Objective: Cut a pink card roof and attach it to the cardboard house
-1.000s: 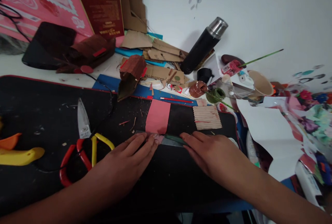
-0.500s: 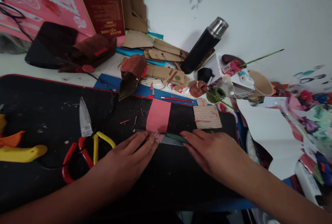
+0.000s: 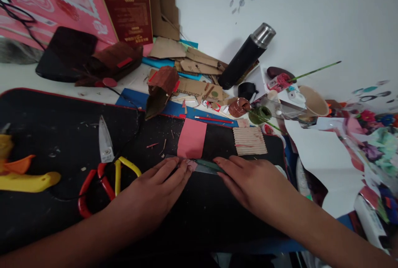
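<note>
On the black mat [image 3: 199, 222] lies a pink sheet [image 3: 192, 137], its near edge over or under a clear grey strip like a ruler [image 3: 205, 169]; which is on top I cannot tell. My left hand [image 3: 161, 181] presses its bent fingertips onto the strip and the sheet's near end, pinning both. A small pale pink flap [image 3: 192, 164] shows by these fingertips. From the right, my right hand [image 3: 245, 177] grips a slim dark green tool [image 3: 207, 163], its tip pointing left to the sheet. The tool's kind is unclear, as fingers cover part of it.
Red-handled scissors [image 3: 106, 148] lie open left of my left forearm, near a yellow-handled tool [image 3: 31, 182]. Corrugated card [image 3: 250, 140] sits at right. Behind are a red pencil [image 3: 214, 119], a small brown model [image 3: 162, 90], paint jars [image 3: 260, 114] and a black flask [image 3: 244, 59].
The whole view has shifted slightly, so things appear a little further right. Both hands keep nearly the same places at the sheet's near edge; the green tool has barely moved.
</note>
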The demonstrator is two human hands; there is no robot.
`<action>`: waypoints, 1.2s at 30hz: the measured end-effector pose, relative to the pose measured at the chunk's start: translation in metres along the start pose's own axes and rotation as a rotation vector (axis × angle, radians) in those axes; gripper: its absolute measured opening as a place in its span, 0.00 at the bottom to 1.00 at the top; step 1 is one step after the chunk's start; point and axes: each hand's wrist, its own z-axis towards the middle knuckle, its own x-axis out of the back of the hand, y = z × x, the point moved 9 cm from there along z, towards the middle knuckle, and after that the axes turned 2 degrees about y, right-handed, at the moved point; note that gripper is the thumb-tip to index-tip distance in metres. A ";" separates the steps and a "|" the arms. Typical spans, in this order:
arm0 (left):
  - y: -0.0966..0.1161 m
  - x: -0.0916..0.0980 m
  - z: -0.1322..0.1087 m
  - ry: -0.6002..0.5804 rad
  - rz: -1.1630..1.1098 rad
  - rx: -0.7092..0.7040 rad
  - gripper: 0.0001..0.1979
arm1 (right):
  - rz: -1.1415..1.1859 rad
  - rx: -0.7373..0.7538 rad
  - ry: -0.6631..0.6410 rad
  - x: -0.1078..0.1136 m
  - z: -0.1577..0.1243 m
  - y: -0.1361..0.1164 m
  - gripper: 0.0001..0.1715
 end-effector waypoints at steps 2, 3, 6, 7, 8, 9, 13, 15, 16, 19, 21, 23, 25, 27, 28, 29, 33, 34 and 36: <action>-0.001 0.001 0.000 0.008 -0.005 0.004 0.31 | -0.005 0.002 -0.008 -0.003 0.002 -0.001 0.17; -0.001 0.001 0.001 0.007 -0.004 0.005 0.30 | -0.003 0.003 -0.009 -0.003 0.003 -0.002 0.17; -0.001 0.002 0.001 0.003 -0.001 0.000 0.30 | -0.001 0.007 -0.008 -0.004 0.006 -0.003 0.17; -0.001 0.002 0.001 -0.001 0.002 0.003 0.29 | -0.003 0.010 -0.010 -0.004 0.007 -0.004 0.17; -0.001 0.003 0.001 -0.004 0.002 0.004 0.29 | -0.006 0.012 -0.011 -0.004 0.007 -0.004 0.17; -0.001 0.003 0.001 -0.008 0.001 0.007 0.29 | -0.009 0.015 -0.013 -0.004 0.008 -0.004 0.17; -0.002 0.004 0.001 -0.007 -0.016 0.014 0.29 | -0.016 0.016 -0.019 -0.006 0.008 -0.004 0.17; -0.002 0.005 0.002 0.006 -0.016 0.015 0.29 | -0.020 0.016 -0.020 -0.006 0.008 -0.004 0.17; -0.002 0.005 0.002 0.010 -0.016 0.015 0.29 | -0.024 0.015 -0.020 -0.006 0.008 -0.004 0.18; -0.002 0.004 0.002 0.007 -0.015 0.014 0.29 | -0.039 0.006 -0.035 -0.006 0.009 -0.004 0.17; -0.002 0.004 0.002 -0.003 -0.012 0.011 0.29 | -0.055 0.000 -0.064 -0.007 0.010 -0.005 0.17; -0.001 0.003 0.003 -0.007 -0.009 0.011 0.29 | -0.074 0.000 -0.090 -0.008 0.010 -0.006 0.18; -0.002 0.004 0.003 -0.003 -0.010 0.013 0.29 | -0.093 0.003 -0.099 -0.007 0.011 -0.008 0.20; -0.002 0.005 0.003 0.001 -0.009 0.014 0.29 | -0.109 0.009 -0.098 -0.007 0.010 -0.011 0.22; -0.001 0.006 0.003 0.004 -0.007 0.012 0.29 | -0.118 0.012 -0.100 -0.007 0.010 -0.012 0.23; -0.001 0.006 0.003 0.007 -0.005 0.011 0.29 | -0.128 0.015 -0.105 -0.008 0.010 -0.013 0.24; -0.002 0.006 0.004 0.000 -0.007 0.010 0.28 | -0.173 0.024 -0.140 -0.008 0.012 -0.016 0.26; -0.002 0.005 0.003 -0.005 -0.009 0.009 0.28 | -0.178 0.027 -0.155 -0.008 0.012 -0.017 0.26; -0.003 0.005 0.003 -0.003 -0.015 0.010 0.28 | -0.180 0.029 -0.179 -0.007 0.014 -0.016 0.26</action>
